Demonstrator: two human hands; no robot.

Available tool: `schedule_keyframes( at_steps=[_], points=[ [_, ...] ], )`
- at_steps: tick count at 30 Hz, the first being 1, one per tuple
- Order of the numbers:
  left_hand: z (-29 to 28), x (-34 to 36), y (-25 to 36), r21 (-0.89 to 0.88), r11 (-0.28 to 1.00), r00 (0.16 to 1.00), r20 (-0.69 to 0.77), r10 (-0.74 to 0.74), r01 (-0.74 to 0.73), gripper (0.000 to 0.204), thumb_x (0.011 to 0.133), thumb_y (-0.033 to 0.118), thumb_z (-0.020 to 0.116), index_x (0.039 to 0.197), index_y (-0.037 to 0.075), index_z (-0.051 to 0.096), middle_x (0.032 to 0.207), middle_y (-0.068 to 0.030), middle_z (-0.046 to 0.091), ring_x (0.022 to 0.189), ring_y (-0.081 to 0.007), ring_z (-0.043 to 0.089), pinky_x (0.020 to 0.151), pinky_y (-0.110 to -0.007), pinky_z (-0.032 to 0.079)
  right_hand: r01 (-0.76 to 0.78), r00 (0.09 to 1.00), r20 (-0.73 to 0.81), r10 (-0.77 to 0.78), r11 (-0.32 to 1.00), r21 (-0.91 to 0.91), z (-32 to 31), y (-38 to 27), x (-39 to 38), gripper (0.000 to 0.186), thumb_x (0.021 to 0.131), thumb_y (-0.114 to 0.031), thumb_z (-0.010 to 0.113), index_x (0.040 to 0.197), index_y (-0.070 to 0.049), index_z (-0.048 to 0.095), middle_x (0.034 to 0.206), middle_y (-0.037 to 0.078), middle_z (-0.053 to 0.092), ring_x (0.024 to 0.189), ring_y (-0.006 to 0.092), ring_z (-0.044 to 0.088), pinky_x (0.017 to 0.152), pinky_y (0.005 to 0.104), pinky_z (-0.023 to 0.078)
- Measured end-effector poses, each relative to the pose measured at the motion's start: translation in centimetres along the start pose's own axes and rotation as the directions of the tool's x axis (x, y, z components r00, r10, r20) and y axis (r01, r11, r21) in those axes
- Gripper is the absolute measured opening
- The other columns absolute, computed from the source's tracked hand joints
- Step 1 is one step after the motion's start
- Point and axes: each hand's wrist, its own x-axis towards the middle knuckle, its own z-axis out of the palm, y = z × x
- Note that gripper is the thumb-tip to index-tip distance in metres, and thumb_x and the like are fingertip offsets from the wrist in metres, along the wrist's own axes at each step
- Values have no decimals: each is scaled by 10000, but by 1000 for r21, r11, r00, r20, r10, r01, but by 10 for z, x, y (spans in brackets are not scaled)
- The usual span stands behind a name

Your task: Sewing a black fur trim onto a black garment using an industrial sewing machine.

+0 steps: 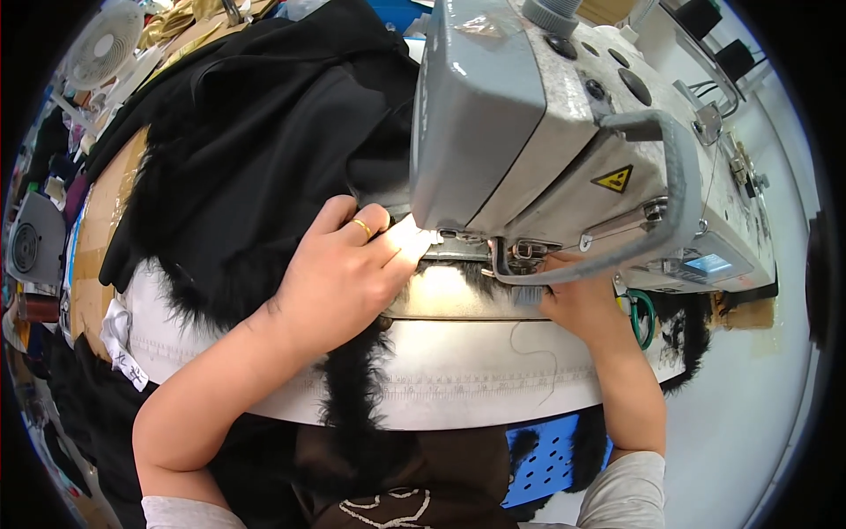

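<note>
Black fabric (291, 132) with fluffy black fur trim (229, 282) lies over the left side of the sewing table and runs to the sewing machine (480, 106). My left hand (339, 282), a ring on one finger, is closed on the fabric edge just left of the lit needle area. A black fur strip (352, 388) hangs from beneath that hand over the table's front edge. On the right, my right hand (582, 300) is closed around what looks like a small brush with grey bristles (529, 295), beside the presser foot. The machine's guard bar partly hides its fingers.
Green-handled scissors (648, 322) lie right of my right hand. A loose thread (553, 357) crosses the white tabletop (458, 361) with its printed ruler. A white cloth label (123, 344) sits at the left edge. Below the table shows a blue perforated surface (546, 463).
</note>
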Motion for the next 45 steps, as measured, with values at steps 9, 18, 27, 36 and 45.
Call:
schedule_keyframes(
  at_steps=[9,18,27,36,45],
  points=[
    [3,-2,37,128,974,967,154,-204,185,84,780,106,689,852,63,683,942,-111,695,1060,-296,604,889,-354,505,242,842,-397,-365,913,-328,-11,-47,29,175,781,-42,673,954,-45,699,932,92,684,860,312,684,701,449,545],
    [-6,-17,24,-113,962,968,-17,-251,247,276,828,55,645,1102,29,665,1150,-90,655,1109,-295,664,871,-380,589,314,918,-187,-351,927,-204,-7,-43,29,94,796,-108,662,885,-78,672,1013,65,676,829,259,693,589,426,549],
    [-7,-16,-10,-139,987,990,122,-66,83,346,843,30,656,1186,48,694,1216,-96,730,1156,-293,706,909,-373,605,298,933,-174,-314,948,-112,-10,-35,25,288,896,-101,601,1166,-145,690,1171,-7,697,789,214,707,600,382,536],
    [-12,-19,1,-206,975,982,180,-49,87,477,841,-30,639,1315,23,656,1365,-138,675,1267,-326,659,1030,-409,580,232,950,-175,-258,960,-157,-4,-31,8,534,822,-39,660,1327,-211,686,1461,-39,654,716,164,669,575,315,514],
    [-5,-12,-17,-285,958,985,159,65,-17,411,872,19,645,1281,24,686,1357,-160,683,1228,-353,665,1033,-434,568,186,962,-180,-208,974,-130,-10,-28,7,596,780,-19,687,1348,-198,679,1386,-43,686,802,196,705,629,342,556]
  ],
)
